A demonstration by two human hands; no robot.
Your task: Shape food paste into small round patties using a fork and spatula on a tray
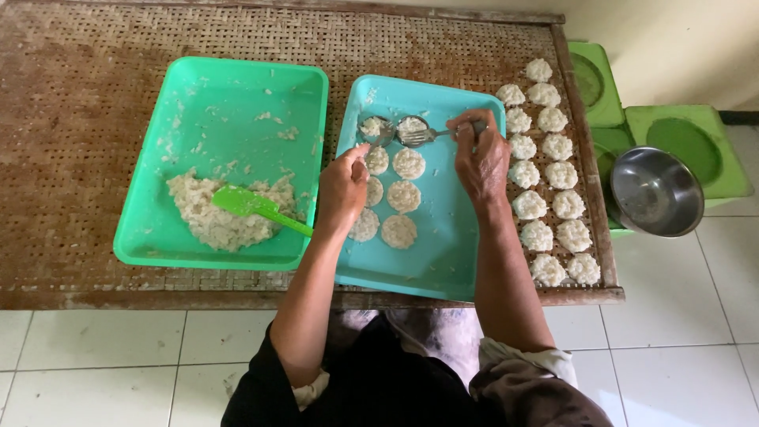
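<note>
My right hand (481, 158) grips a metal fork (423, 136) whose tines rest at a small round metal mould (411, 126) filled with white rice. My left hand (342, 190) holds a second small metal mould or spoon (375, 130) beside it. Both work over a turquoise tray (455, 237) that carries several flat round rice patties (403, 195). A green tray (150, 237) to the left holds a heap of cooked rice mash (209, 217) with a green spatula (253, 205) lying in it.
Several rice patties (545, 170) lie in two rows on the woven bamboo table (71, 119) to the right of the trays. Green plastic stools (696, 146) stand at the right, one carrying a steel bowl (656, 191). White tiled floor lies below.
</note>
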